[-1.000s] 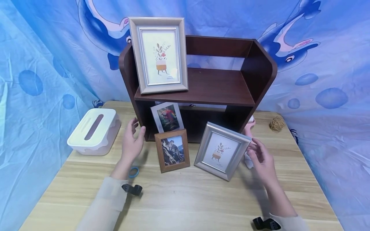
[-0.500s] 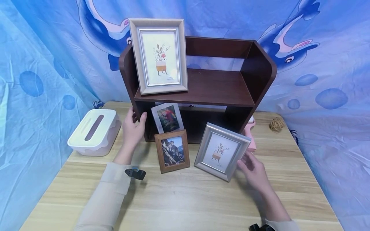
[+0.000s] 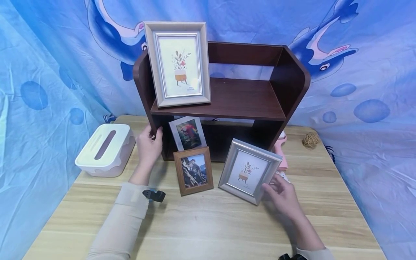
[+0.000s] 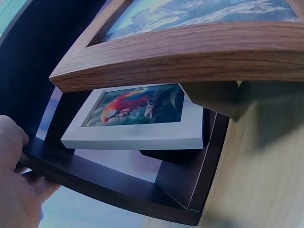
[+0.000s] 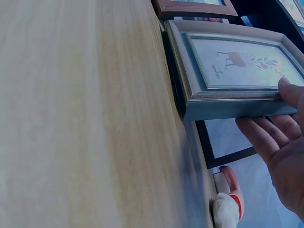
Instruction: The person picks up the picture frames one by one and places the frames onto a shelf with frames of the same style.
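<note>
My left hand [image 3: 149, 146] grips the left side panel of a dark brown two-tier shelf [image 3: 247, 97], thumb at the inner side and fingers outside. In the left wrist view the left hand [image 4: 19, 175] is at that panel's edge. With thumb on the front and fingers behind, my right hand [image 3: 282, 195] pinches the right edge of a silver picture frame [image 3: 227, 180], which stands tilted on the table. A wooden picture frame [image 3: 195, 192] with a leopard picture stands left of it. Behind that leans a white picture frame [image 3: 176, 135] with a parrot picture, in the lower tier.
A large pale picture frame [image 3: 208, 65] stands on the upper tier's left. A white tissue box [image 3: 121, 155] sits at the table's left. Right of the shelf are a pink object [image 3: 281, 155] and a twine ball [image 3: 311, 140]. A patterned blue curtain [image 3: 357, 144] hangs behind.
My left hand has moved up and forward onto the shelf's side panel. The right hand has slid down the silver frame's right edge. The frames and shelf look unmoved.
</note>
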A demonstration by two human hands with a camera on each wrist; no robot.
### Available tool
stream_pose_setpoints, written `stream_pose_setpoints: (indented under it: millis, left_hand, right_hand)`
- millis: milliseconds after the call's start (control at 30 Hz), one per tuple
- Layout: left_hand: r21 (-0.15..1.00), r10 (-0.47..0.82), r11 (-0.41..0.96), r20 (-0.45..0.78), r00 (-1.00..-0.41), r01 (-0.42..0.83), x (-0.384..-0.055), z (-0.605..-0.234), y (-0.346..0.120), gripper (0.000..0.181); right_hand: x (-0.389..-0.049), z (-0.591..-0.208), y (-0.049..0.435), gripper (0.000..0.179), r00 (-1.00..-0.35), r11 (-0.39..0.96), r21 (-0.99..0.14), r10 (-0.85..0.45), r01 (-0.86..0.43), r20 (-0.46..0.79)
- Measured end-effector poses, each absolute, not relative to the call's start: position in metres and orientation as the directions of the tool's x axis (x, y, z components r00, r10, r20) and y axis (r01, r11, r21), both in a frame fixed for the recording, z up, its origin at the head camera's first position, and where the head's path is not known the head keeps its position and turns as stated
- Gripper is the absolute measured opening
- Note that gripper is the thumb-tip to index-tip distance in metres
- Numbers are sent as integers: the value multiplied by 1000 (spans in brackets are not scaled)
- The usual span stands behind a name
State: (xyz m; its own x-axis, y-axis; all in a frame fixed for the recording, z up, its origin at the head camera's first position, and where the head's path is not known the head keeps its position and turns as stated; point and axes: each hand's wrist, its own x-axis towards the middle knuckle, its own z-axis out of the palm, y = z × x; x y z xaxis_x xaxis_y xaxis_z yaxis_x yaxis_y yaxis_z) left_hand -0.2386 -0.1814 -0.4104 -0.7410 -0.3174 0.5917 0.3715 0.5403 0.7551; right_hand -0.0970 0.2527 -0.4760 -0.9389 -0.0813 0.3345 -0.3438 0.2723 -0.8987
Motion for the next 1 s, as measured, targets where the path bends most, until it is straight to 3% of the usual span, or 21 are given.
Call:
stream_pose_setpoints:
  millis: [233, 400, 567, 733, 833, 1000]
  left_hand:
    - [743, -325, 557, 606, -726, 371, -239, -411, -179, 13]
    - [735, -321, 569, 612, -723, 369, -239, -411, -180, 13]
    - [725, -313, 584, 616, -723, 365, -239, -412, -180, 13]
    - [726, -316, 582, 616, -721, 366, -239, -412, -180, 13]
    - [727, -319, 579, 618, -718, 369, -239, -413, -180, 13]
    - [722, -317, 580, 626, -713, 376, -239, -413, -181, 14]
  right_hand:
    - [-86, -460, 251, 38, -949, 158, -937, -7, -311, 314]
    - [-78, -436, 249, 34, -922, 28, -924, 57, -382, 383]
    - [-70, -409, 245, 39, -890, -145, -878, 70, -456, 451]
    - [-67, -384, 244, 37, -867, -420, -779, 39, -464, 496]
    - [-64, -368, 243, 36, -884, -541, -731, 53, -416, 464]
    - [-60, -341, 241, 34, -925, -594, -723, 104, -353, 365]
